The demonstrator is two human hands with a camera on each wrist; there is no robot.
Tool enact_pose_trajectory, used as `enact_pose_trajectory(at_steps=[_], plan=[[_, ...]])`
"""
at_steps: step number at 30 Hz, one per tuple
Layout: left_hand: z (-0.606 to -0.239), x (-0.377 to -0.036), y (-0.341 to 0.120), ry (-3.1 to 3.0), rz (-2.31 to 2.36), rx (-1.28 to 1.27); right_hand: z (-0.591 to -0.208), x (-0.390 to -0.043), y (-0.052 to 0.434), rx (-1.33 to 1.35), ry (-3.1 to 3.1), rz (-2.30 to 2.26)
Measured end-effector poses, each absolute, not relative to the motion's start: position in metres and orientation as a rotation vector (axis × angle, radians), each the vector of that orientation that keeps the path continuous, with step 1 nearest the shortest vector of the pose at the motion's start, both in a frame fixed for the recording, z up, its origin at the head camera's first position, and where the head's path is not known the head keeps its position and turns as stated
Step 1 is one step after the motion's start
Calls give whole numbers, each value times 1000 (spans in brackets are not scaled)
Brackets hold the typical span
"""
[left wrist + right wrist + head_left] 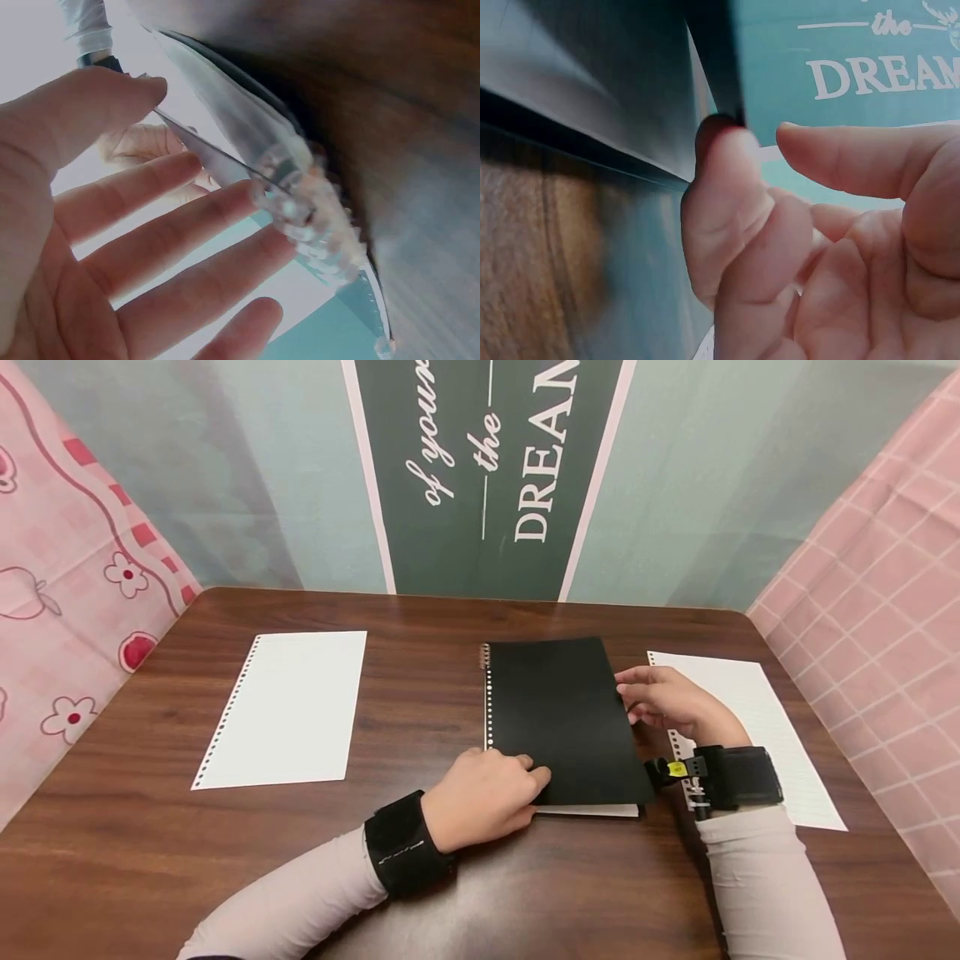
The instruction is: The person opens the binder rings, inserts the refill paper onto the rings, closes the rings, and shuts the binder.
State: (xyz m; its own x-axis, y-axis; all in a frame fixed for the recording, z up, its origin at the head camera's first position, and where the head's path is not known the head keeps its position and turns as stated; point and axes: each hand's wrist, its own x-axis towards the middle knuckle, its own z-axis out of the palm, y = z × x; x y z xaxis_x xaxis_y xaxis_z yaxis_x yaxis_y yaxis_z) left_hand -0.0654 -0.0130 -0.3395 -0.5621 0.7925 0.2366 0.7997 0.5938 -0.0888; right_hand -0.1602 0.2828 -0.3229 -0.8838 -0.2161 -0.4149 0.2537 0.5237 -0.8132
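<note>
The right hand touches the right edge of the black notebook with a bent fingertip, thumb apart, nothing clamped; the left hand lies over its near left corner, fingers loosely spread. Handling the cover well probably means steadying with the left and guiding the right edge evenly, sparing the rings at the far left. The left forearm slants in from near left, the right from near right. Loose punched sheets flank it: left sheet, right sheet
</note>
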Motion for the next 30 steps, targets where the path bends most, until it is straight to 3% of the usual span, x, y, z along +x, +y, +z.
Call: enact_pose_trajectory(at_steps=[30], plan=[[-333, -51, -7, -2552, -109, -1077, -282, -145, 278, -156, 2375, -1432]])
